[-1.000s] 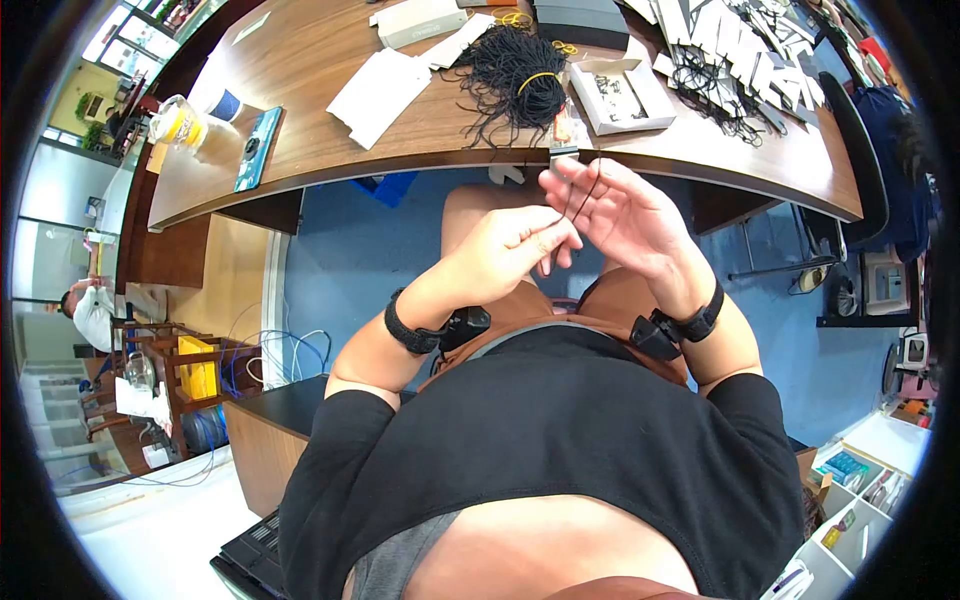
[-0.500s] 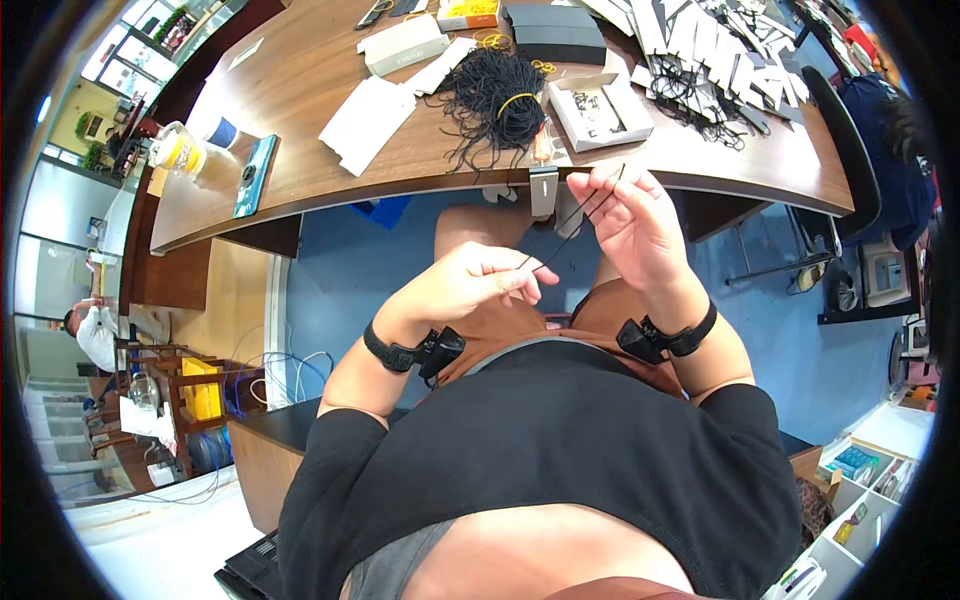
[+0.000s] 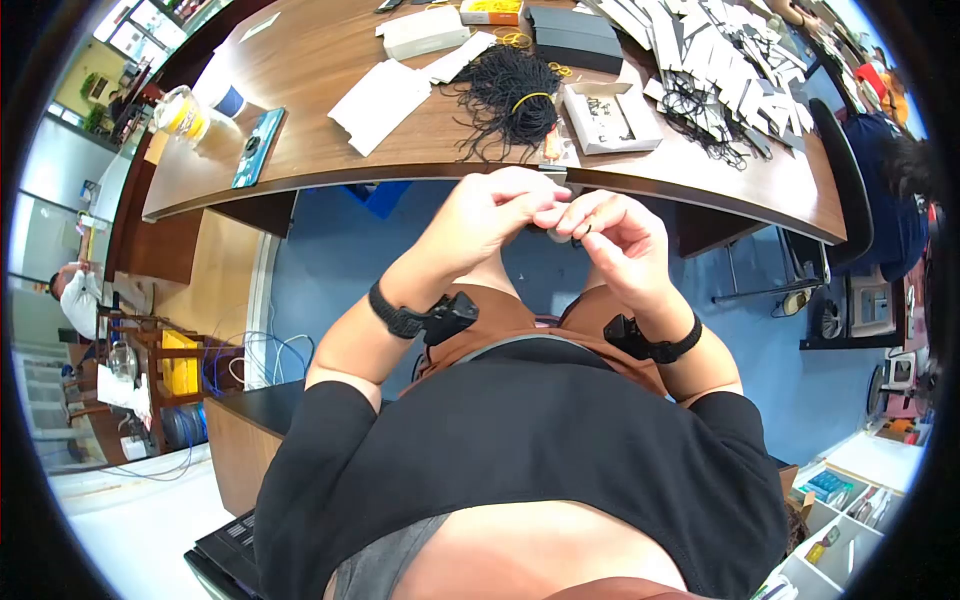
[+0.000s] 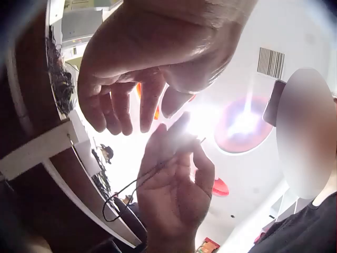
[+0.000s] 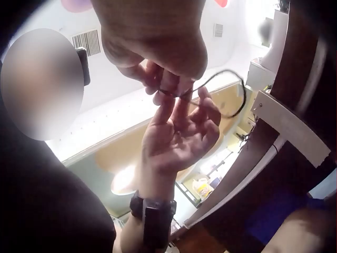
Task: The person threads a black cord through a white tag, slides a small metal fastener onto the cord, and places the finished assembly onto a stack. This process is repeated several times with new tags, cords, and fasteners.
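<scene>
Both hands are raised just in front of the desk edge, their fingertips meeting. My right hand pinches a thin black cord, whose loop hangs out past the fingers towards the desk side. In the right wrist view, the cord bows out from between the fingertips. My left hand reaches to the right fingertips, its thumb and forefinger looking apart in the left wrist view. Right fingers partly hide its tips, so I cannot tell whether it pinches the cord. A bundle of black cords lies on the desk, tied with a yellow band.
The wooden desk runs across ahead. On it are an open white box with small dark pieces, a heap of white tags with black cords, a dark grey box, white card, a phone and a jar.
The hands drew apart with the cord stretched between them, then came together again. The left hand has moved up and right to the right hand's fingertips.
</scene>
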### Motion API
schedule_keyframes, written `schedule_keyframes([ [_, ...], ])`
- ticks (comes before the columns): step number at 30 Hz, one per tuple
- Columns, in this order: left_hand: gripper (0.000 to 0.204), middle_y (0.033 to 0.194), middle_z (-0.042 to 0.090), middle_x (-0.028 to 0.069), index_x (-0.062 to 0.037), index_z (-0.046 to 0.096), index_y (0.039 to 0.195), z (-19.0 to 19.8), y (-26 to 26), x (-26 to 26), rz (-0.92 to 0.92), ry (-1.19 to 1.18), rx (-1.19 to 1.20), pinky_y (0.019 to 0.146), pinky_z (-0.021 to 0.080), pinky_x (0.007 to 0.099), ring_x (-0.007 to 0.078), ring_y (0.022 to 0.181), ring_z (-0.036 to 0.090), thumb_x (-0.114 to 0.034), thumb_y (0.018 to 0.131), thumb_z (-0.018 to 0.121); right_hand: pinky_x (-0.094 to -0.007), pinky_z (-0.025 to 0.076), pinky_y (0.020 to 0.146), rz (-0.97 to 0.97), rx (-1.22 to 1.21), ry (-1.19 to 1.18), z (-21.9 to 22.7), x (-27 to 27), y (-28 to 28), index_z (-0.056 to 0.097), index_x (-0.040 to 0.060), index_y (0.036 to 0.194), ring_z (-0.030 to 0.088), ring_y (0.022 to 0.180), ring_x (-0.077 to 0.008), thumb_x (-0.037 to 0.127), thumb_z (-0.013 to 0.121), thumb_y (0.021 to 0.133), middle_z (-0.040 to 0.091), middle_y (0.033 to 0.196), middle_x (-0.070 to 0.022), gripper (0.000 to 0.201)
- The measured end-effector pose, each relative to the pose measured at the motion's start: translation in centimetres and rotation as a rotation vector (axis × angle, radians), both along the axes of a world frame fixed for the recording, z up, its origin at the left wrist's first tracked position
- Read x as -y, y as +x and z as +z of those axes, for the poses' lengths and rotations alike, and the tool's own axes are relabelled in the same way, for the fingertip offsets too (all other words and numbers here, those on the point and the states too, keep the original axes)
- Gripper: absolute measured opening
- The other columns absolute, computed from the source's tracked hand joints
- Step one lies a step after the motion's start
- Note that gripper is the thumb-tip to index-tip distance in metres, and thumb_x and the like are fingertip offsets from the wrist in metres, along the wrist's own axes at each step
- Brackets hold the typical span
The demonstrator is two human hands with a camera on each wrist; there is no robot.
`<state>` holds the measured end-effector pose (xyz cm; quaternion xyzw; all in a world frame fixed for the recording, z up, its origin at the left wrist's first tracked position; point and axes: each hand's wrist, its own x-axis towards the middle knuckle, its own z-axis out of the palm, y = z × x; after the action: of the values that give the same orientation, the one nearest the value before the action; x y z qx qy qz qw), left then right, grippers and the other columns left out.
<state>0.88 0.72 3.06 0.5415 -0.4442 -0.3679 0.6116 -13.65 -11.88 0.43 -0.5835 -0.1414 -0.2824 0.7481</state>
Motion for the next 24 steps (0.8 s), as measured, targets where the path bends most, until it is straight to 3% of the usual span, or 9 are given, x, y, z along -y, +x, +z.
schedule_keyframes([
  [8,0.017,0.078,0.060,0.0030,0.0057,0.063,0.096,-0.8,-0.3,0.7,-0.150,0.091,-0.596,0.067,0.045,0.0213,0.0075,0.071,0.053,-0.008,0.087,0.060,-0.0349,0.046,0.087,0.034,-0.075,-0.005,-0.1,-0.1,-0.2,0.054,-0.0010,0.084,0.057,0.097,-0.0210,-0.007,0.052,0.084,0.058,0.097,-0.0124,0.006],
  [13,0.015,0.082,0.061,0.0047,0.0048,0.062,0.097,-0.9,-0.3,0.9,-0.095,0.067,-0.589,0.067,0.047,0.0218,0.0092,0.073,0.056,-0.006,0.087,0.060,-0.0350,0.046,0.087,0.058,-0.087,-0.001,-0.6,-0.1,0.2,0.056,-0.0009,0.083,0.057,0.096,-0.0204,-0.005,0.054,0.084,0.057,0.097,-0.0114,0.004],
  [17,0.014,0.084,0.061,0.0047,0.0022,0.061,0.097,-1.5,-1.1,1.6,0.082,-0.079,-0.622,0.069,0.048,0.0226,0.0103,0.074,0.057,-0.006,0.087,0.060,-0.0336,0.046,0.086,0.113,-0.189,0.377,-0.9,0.1,0.5,0.059,0.0003,0.085,0.056,0.096,-0.0185,0.001,0.057,0.085,0.058,0.098,-0.0089,0.002],
  [18,0.010,0.094,0.062,0.0082,0.0020,0.063,0.092,-1.3,-0.8,1.5,0.139,-0.146,-0.515,0.078,0.046,0.0252,0.0128,0.086,0.057,-0.004,0.085,0.061,-0.0324,0.045,0.086,0.094,-0.212,0.480,-0.7,0.3,0.5,0.060,0.0015,0.085,0.055,0.096,-0.0170,0.003,0.057,0.086,0.059,0.098,-0.0080,0.003],
  [19,0.009,0.094,0.062,0.0080,0.0020,0.063,0.092,-1.5,-0.8,1.4,0.186,-0.190,-0.326,0.079,0.045,0.0252,0.0127,0.086,0.057,-0.004,0.085,0.061,-0.0313,0.045,0.085,0.073,-0.233,0.583,-0.6,0.7,0.5,0.061,0.0026,0.085,0.055,0.096,-0.0156,0.005,0.058,0.086,0.060,0.098,-0.0071,0.004],
  [21,0.008,0.093,0.062,0.0075,0.0019,0.064,0.090,-2.1,-0.8,1.4,0.272,-0.273,0.051,0.081,0.044,0.0252,0.0125,0.086,0.056,-0.003,0.084,0.062,-0.0272,0.044,0.083,0.066,-0.287,0.494,-1.4,1.7,0.6,0.063,0.0041,0.087,0.056,0.089,-0.0123,0.005,0.061,0.084,0.063,0.093,-0.0048,0.004],
  [24,0.005,0.087,0.060,0.0056,0.0026,0.063,0.088,-2.4,-1.4,1.5,0.140,-0.193,-0.152,0.076,0.045,0.0245,0.0117,0.081,0.056,0.000,0.084,0.061,-0.0240,0.042,0.079,0.002,-0.385,0.364,-1.0,1.4,0.5,0.065,0.0033,0.089,0.057,0.082,-0.0102,0.007,0.065,0.082,0.065,0.087,-0.0036,0.008],
])
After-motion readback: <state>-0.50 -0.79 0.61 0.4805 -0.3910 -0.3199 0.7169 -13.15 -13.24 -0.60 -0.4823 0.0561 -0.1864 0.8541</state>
